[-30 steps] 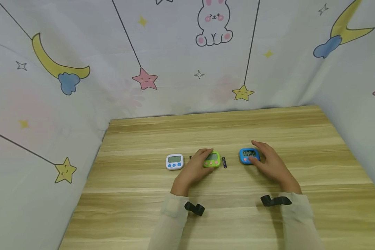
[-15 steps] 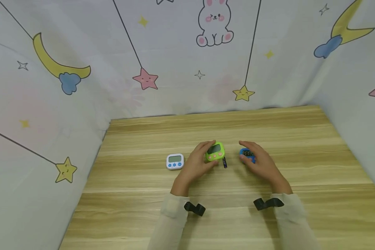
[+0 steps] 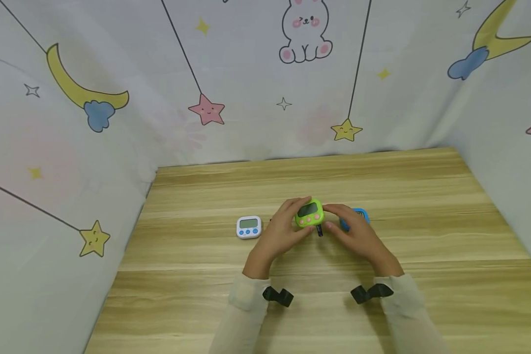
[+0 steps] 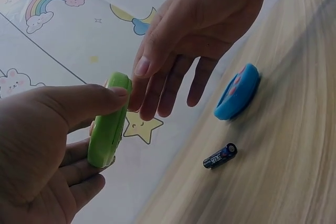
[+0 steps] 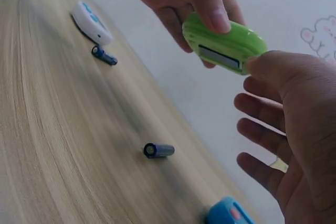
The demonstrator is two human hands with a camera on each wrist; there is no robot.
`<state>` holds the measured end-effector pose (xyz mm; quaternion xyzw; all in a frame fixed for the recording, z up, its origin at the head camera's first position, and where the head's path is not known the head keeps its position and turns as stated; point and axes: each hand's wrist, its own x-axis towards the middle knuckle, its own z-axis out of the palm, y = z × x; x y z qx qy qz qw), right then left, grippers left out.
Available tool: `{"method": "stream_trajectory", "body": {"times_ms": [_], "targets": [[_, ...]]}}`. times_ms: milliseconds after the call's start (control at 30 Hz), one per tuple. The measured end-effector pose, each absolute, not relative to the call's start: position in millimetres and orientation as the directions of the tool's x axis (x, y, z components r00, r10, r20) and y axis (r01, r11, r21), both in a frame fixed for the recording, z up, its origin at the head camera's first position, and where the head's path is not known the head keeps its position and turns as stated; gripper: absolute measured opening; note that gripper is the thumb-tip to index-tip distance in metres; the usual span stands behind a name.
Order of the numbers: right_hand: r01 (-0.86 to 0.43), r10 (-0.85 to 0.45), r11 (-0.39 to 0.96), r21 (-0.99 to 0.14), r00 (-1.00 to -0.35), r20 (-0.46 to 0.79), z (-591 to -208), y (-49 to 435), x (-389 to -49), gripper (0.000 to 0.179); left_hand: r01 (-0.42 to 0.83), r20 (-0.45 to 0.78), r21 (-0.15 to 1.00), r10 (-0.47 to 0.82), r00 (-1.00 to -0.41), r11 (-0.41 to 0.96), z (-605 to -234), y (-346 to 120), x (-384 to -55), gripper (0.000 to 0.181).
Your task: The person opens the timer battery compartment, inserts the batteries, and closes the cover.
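Observation:
My left hand (image 3: 280,232) pinches a lime-green digital timer (image 3: 309,213) between thumb and fingers, above the table. Its screen is blank and pink buttons run below it. A slot shows along the timer's lower edge in the right wrist view. My right hand (image 3: 363,238) is beside the timer's right side, fingers loosely extended; whether its fingertips touch the case I cannot tell. A dark battery (image 4: 220,156) lies on the table under the timer. Partly hidden behind my right hand is a blue timer (image 4: 239,92).
A white timer (image 3: 249,227) with blue buttons lies left of my left hand. Another dark battery (image 5: 104,55) is near it, mostly hidden in the head view. The wood-grain table (image 3: 194,295) meets a patterned cloth backdrop (image 3: 248,137) at its back edge.
My left hand has lifted the green timer off the table and shifted it slightly right. My right hand has left the blue timer and moved left to the green one.

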<state>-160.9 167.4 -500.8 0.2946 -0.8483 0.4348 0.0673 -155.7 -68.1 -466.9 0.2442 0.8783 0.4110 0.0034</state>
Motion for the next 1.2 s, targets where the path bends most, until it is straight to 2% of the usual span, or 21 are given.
{"method": "stream_trajectory", "body": {"times_ms": [333,767,1000,1200], "targets": [[-0.565,-0.452,0.455,-0.688,-0.813,0.368,-500,164,-159,0.037,0.422,0.155,0.700,0.454,-0.877,0.577,-470,-64,-156,0.068],[-0.552,-0.465,0.442,-0.707,-0.815,0.345,-502,158,-157,0.043,0.470,0.149,0.633,0.498,-0.854,0.615,-476,-64,-158,0.074],[-0.550,-0.465,0.433,-0.714,-0.815,0.345,-503,156,-156,0.040,0.444,0.184,0.681,0.451,-0.873,0.582,-475,-64,-158,0.072],[-0.481,-0.445,0.460,-0.746,-0.852,0.274,-502,153,-155,0.039,0.448,0.229,0.724,0.429,-0.874,0.524,-476,-64,-158,0.071]]}}
